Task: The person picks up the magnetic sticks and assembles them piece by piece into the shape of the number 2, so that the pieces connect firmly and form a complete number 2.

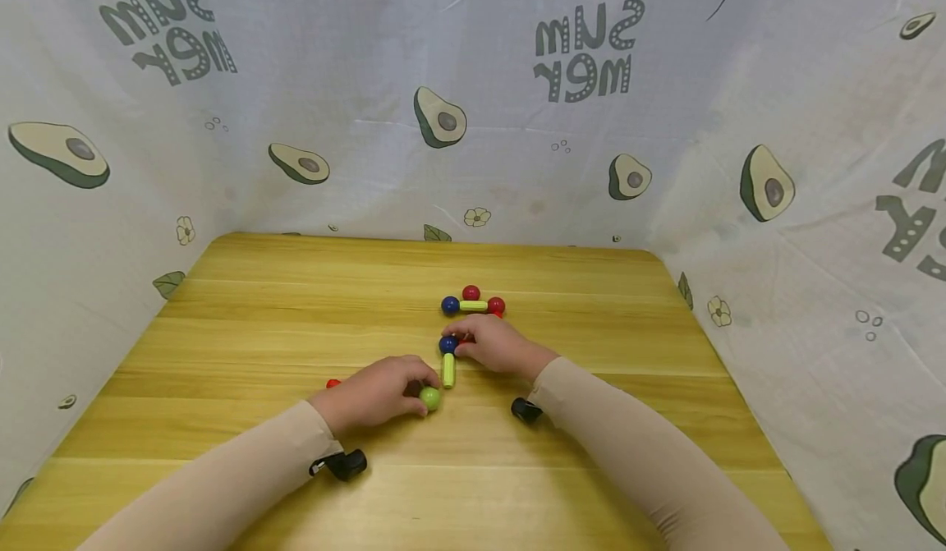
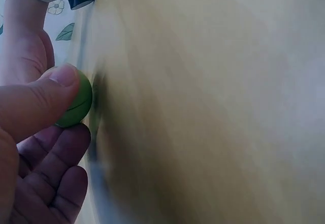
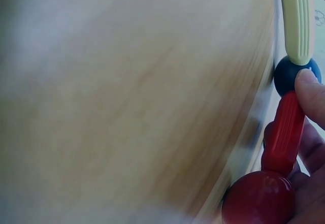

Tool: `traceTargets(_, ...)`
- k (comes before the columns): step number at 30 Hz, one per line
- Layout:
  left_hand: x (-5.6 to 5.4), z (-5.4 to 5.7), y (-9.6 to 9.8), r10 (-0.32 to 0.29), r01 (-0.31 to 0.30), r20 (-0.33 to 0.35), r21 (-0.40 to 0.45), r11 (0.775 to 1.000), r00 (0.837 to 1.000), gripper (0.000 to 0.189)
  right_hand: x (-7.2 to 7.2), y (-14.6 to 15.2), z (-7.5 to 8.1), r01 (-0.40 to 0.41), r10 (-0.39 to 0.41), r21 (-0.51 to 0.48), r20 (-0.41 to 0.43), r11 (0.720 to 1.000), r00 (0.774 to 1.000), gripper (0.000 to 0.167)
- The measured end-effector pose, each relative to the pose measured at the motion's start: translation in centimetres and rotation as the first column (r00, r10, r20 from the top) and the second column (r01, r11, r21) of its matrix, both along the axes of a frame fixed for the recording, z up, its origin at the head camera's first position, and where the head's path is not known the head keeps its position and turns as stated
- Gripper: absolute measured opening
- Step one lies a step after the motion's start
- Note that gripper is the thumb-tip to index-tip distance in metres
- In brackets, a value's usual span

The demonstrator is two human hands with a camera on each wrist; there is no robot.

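My left hand [image 1: 377, 391] pinches a green ball [image 1: 430, 398] between thumb and fingers; in the left wrist view the thumb lies over the ball [image 2: 78, 104]. My right hand [image 1: 502, 346] holds a dark blue ball [image 1: 447, 345] with thumb and fingers. From that ball a yellow-green ribbed stick [image 1: 448, 372] points towards me, near the green ball. The right wrist view shows a red stick [image 3: 285, 132] joined to the blue ball [image 3: 287, 76] and ending at a red ball [image 3: 259, 199] by the palm. The right hand hides much of the red stick in the head view.
Beyond the right hand lie another blue ball [image 1: 450, 305], a yellow-green stick [image 1: 474, 306] and red balls [image 1: 471, 292] on the wooden table [image 1: 244, 321]. A red piece [image 1: 334, 383] shows partly behind the left hand. Printed cloth [image 1: 355, 83] surrounds the table's back and sides.
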State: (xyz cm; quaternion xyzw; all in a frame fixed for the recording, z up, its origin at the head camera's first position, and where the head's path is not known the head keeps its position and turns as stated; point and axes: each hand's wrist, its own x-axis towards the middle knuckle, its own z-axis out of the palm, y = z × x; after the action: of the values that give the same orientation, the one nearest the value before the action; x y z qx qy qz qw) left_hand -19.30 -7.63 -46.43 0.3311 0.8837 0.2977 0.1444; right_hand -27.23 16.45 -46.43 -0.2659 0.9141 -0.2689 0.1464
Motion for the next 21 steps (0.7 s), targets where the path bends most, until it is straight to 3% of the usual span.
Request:
traceTargets(12, -0.1, -0.8, 1.0, -0.008, 0.008, -0.032, -0.012, 1.000, 0.999, 0.025, 0.0, -0.2, 0.2, 0.003, -0.003, 0.026, -0.002, 1.000, 1.000, 0.034)
traceTargets(21, 0.1, -0.5, 1.4, -0.002, 0.001, -0.059, -0.022, 1.000, 0.998, 0.025, -0.2, -0.1, 0.1, -0.007, 0.008, 0.020, -0.008, 1.000, 1.000, 0.033)
